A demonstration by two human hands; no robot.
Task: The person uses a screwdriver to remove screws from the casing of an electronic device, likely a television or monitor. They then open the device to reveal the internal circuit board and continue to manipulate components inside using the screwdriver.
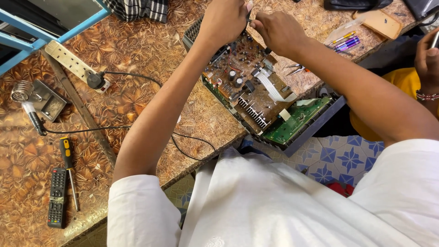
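Note:
An opened electronic device lies on the patterned table, its brown circuit board [242, 77] bare, with a white ribbon cable [273, 89] and a green board [299, 120] at its near end. My left hand [223, 20] is closed at the board's far end, gripping something small that I cannot make out. My right hand [278, 31] is right beside it, fingers curled and pinched over the same spot. What each hand holds is hidden.
A soldering iron [33, 116] rests by its coil stand [27, 91], with its cord plugged into a power strip [73, 64]. A screwdriver [68, 169] and black remote [57, 196] lie at the near left. Pens [345, 42] lie far right. Another person's hand [427, 59] is at the right edge.

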